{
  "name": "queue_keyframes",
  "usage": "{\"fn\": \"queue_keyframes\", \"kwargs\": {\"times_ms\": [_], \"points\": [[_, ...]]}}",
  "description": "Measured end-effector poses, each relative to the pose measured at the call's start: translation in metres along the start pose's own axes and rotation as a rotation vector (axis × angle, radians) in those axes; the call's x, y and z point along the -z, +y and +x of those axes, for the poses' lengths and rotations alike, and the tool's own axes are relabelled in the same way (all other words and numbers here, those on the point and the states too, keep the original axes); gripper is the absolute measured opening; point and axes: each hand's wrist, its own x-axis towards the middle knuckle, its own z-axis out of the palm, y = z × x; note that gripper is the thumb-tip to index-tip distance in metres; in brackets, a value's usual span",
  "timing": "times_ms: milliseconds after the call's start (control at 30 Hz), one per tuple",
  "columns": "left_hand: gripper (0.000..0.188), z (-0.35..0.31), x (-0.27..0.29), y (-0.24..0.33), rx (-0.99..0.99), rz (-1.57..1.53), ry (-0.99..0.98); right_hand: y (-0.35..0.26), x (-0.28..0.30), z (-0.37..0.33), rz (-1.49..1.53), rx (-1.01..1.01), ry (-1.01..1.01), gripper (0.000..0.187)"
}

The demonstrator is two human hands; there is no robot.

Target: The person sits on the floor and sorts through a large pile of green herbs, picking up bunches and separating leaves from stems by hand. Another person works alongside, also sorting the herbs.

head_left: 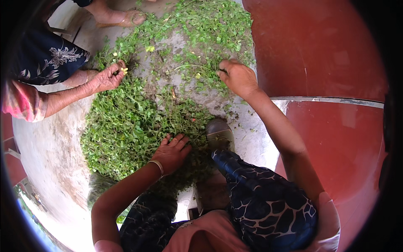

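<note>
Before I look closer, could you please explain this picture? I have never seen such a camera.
There is no machine working here. A wide camera on one person's head looks down, so straight edges bend. The bare left hand rests on a heap of leafy green plants on a pale grey floor. The bare right hand is curled farther away, near the plants' right edge; whether it holds anything is unclear. Another person's hand, upper left, has something small and yellow at its fingertips.

From the left side of my head, the one wide fisheye view looks steeply down over my lap (pixel 268 201) to the floor (pixel 63 138), near enough for my left grip (pixel 173 154) and right grip (pixel 238 77).
</note>
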Motion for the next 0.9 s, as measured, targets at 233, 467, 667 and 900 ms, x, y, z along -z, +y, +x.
{"fn": "queue_keyframes", "kwargs": {"times_ms": [233, 467, 667, 900], "points": [[0.044, 0.017, 0.063, 0.006, 0.048, -0.316, 0.22, -0.003, -0.038, 0.035, -0.149, 0.106, 0.075, 0.018], [0.042, 0.058, 0.088, -0.028, 0.422, -1.483, 0.331, -0.02, -0.019, -0.015, 0.13, 0.267, 0.226, 0.013], [0.045, 0.086, 0.087, -0.031, 0.583, -1.949, 0.336, -0.033, -0.03, -0.053, 0.176, 0.387, 0.265, 0.013], [0.023, 0.085, 0.082, -0.033, 0.566, -2.069, 0.409, -0.041, -0.037, -0.074, 0.253, 0.443, 0.212, 0.016]]}}
